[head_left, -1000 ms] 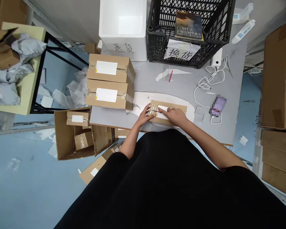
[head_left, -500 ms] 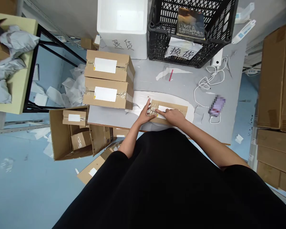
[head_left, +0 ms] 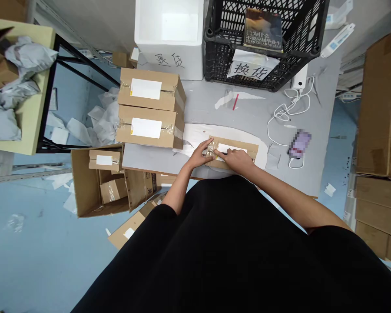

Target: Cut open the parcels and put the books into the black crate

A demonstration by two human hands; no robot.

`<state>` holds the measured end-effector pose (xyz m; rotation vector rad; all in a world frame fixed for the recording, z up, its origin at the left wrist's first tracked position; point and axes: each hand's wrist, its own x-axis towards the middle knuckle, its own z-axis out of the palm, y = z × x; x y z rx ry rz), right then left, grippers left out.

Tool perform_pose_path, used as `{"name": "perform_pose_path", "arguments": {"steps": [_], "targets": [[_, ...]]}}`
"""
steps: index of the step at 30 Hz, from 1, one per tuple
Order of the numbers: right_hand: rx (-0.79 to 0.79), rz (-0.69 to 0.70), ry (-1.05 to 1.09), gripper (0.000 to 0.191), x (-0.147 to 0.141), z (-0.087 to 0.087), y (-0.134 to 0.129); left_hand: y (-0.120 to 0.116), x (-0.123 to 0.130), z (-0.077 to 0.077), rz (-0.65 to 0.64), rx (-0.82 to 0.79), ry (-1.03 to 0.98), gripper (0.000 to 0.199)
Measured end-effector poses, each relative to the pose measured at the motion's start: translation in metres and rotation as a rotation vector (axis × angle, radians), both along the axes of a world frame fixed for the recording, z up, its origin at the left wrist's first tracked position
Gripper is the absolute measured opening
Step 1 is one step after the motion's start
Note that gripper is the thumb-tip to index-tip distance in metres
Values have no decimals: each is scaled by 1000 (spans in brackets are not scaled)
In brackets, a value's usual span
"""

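Parcel: a taped cardboard parcel [head_left: 244, 150] is lying flat on a white sheet [head_left: 192, 134], near the grey table's [head_left: 257, 113] front edge.
Left hand: the left hand [head_left: 200, 154] is pressing its spread fingers onto the parcel's taped end, gripping nothing.
Right hand: the right hand [head_left: 236, 160] is resting on the parcel's label, fingers extended, gripping nothing.
Room: stacked cardboard boxes [head_left: 150, 108] are standing just left of the parcel, while open tabletop is stretching behind it towards a black plastic crate [head_left: 228, 74].

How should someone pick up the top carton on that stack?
Probably by its two short ends, hands coming down from above: the taped carton lies flat on a lower carton, covering its underside, and those ends are the narrower span.
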<state>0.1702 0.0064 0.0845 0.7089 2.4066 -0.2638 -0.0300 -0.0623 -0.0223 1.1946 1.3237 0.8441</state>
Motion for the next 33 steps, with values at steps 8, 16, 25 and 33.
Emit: {"name": "perform_pose_path", "arguments": {"steps": [8,16,25,33], "targets": [[4,-17,4,70,5,-2,-1,1,-2,-4,-3,6,-44,90],[30,-19,-11,70,16,-8,-1,1,-3,-4,-9,-4,-50,91],[12,-44,-12,70,25,-14,1,0,-2,-5,5,-21,-58,91],[-9,-81,17,71,31,-19,2,1,-2,-3,1,-12,-52,91]]}}
